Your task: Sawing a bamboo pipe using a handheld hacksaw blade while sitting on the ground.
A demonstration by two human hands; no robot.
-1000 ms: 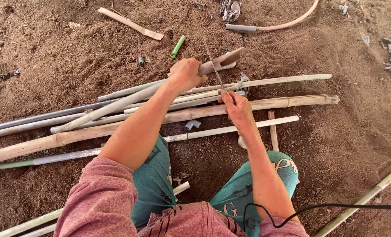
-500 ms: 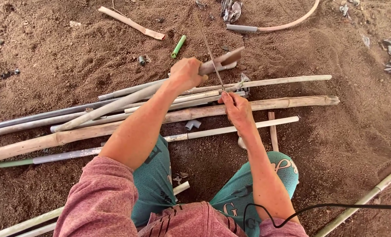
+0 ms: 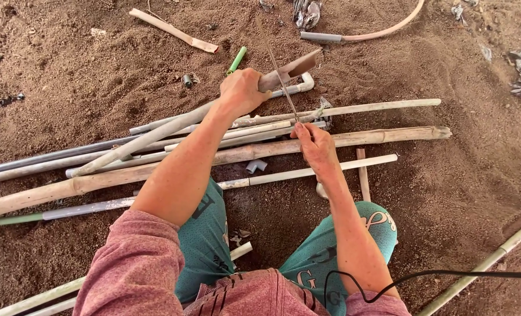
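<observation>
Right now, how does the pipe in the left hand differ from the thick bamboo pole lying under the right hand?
The pipe is slim, smooth and pale grey; the bamboo pole is thicker, tan and jointed. The pipe is gripped by the left hand and slants across the pile; the pole lies flat on the dirt, with the right hand over it holding a thin blade. Both are long and straight.

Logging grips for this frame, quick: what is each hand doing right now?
Left hand: closed around the pale pipe, lifting its far end off the pile.
Right hand: closed on the near end of the thin saw blade crossing the pipe.
</observation>
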